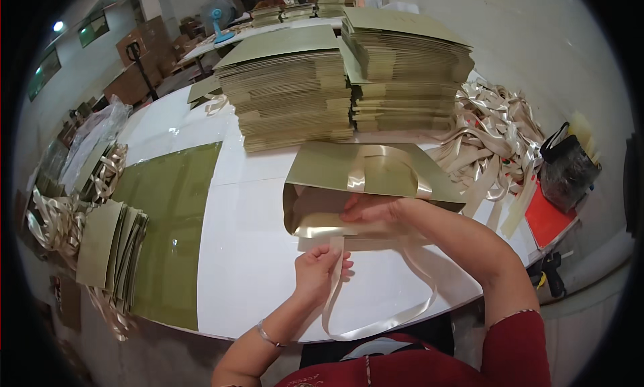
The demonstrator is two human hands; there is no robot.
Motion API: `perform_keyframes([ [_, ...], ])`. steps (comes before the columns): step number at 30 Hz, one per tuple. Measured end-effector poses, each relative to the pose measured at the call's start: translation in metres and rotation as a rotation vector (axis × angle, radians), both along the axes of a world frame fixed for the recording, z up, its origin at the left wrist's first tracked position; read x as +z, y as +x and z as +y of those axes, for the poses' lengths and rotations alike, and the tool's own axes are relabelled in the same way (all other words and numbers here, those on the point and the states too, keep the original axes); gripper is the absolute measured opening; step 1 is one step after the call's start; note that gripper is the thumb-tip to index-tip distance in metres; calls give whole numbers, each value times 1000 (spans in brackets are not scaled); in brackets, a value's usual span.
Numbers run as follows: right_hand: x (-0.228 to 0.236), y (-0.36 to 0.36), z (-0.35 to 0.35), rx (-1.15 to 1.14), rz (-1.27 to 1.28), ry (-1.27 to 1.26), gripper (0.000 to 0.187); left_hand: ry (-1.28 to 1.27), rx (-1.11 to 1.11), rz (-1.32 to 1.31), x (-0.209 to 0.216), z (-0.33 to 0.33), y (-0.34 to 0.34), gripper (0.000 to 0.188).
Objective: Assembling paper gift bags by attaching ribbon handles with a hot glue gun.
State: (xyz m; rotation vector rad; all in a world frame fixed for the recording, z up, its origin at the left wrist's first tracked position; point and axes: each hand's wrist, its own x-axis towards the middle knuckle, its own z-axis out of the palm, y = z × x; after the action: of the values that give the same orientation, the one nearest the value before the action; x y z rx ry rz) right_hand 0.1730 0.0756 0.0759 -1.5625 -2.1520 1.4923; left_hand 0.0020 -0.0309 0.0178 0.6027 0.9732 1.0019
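Observation:
An olive-gold paper bag (pixel 315 161) lies on its side on the white table, its mouth facing me. A shiny cream ribbon handle (pixel 388 151) loops over its upper panel. My left hand (pixel 316 271) is just in front of the mouth, closed on the end of a second ribbon (pixel 422 306). That ribbon hangs in a wide curve over the table's near edge and runs up to the bag's lower panel. My right hand (pixel 372 209) reaches into the mouth, fingers stretched out against the lower panel's inner side; its fingertips are partly in shadow.
Two tall stacks of flat olive bags (pixel 288 91) stand behind. To the right lie a heap of cream ribbons (pixel 496 132), a black pouch (pixel 569 169), a red sheet (pixel 547 216) and a glue gun (pixel 553 274). On the left, bags with ribbons (pixel 111 253) rest by a green mat (pixel 171 232).

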Motion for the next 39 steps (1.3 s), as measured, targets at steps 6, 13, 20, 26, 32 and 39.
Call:
perform_keyframes([
  [6, 1, -10, 1, -2, 30, 21, 34, 33, 94, 109, -3, 3, 11, 24],
  [13, -5, -11, -3, -9, 23, 49, 40, 17, 61, 70, 2, 3, 17, 24],
  [20, -7, 14, -2, 130, 20, -106, 51, -80, -142, 1, -2, 14, 15, 25],
  [26, -21, 16, -19, 183, 3, 203, 58, -98, -481, 240, 1, 27, -1, 25],
  [32, -69, 32, -25, 270, 194, 498, 63, 1029, -174, 1349, 7, 39, 11, 17],
  [39, 10, 133, -101, 212, -545, 373, 37, 1677, -89, 1244, -10, 23, -20, 20],
])
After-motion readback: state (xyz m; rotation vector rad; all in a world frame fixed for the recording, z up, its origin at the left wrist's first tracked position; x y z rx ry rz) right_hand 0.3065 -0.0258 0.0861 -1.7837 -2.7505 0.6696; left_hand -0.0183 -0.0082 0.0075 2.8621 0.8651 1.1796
